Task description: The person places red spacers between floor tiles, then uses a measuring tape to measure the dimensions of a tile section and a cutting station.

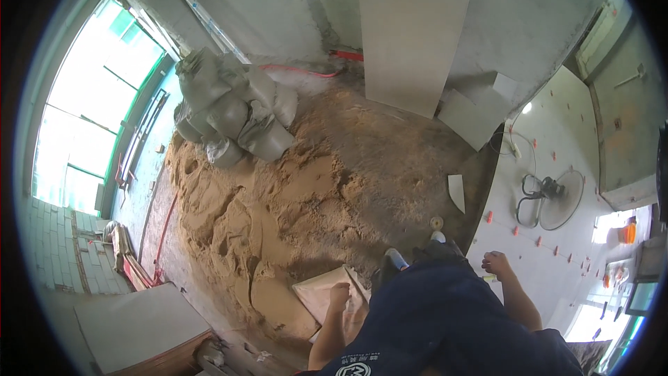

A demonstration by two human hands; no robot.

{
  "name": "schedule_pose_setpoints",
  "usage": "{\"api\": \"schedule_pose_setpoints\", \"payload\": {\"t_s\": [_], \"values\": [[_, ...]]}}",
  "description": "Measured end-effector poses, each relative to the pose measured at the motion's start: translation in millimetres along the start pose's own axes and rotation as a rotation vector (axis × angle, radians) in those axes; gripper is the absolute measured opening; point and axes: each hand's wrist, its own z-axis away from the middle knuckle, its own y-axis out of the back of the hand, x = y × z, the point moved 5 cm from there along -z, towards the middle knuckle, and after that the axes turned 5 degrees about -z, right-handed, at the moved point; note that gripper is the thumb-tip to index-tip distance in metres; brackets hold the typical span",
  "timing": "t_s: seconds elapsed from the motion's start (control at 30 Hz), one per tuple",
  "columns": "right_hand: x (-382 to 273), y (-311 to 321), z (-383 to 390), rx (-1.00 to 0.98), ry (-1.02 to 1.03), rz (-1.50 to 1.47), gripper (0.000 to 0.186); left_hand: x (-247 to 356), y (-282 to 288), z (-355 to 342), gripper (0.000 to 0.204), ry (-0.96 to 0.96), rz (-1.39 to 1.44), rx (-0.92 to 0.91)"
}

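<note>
My left hand [339,294] hangs at the lower middle over a pale, creased paper sack [358,296]; its fingers are curled and their inside is hidden. My right hand [495,262] is raised a little at the lower right, loosely closed with nothing seen in it, over the edge of a large white tiled surface [529,223] dotted with orange clips. My shoes [396,260] stand at the edge of spread brown sand [278,223]. A small round pale disc [436,223] lies beside them.
Grey filled sacks [229,104] are heaped behind the sand. Pale boards [410,42] lean on the back wall, with a white offcut [456,191] nearer. A round tool with looped handles [550,195] is on the tiles. A window [90,83] and a board [132,327] are left.
</note>
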Motion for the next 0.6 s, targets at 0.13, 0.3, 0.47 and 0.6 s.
{"api": "schedule_pose_setpoints", "payload": {"t_s": [0.13,0.3,0.47,0.6], "values": [[-15.9,10.7,-9.7,-0.028,0.13,0.099,0.015,-4.4,-13.0,-19.8,0.02,-0.226,-0.897,-0.016],[-15.8,-7.0,-19.6,-0.101,0.211,0.268,0.027,-55.0,10.4,-37.3,0.014,-0.496,-0.862,-0.09],[-1.5,6.7,-11.6,-0.073,0.239,0.355,0.023,-56.5,-10.8,-59.8,0.027,-0.385,-0.331,-0.308],[8.0,2.3,-9.2,-0.05,0.057,0.166,0.021,-46.8,-1.7,-61.5,0.026,-0.722,-0.612,-0.206]]}}
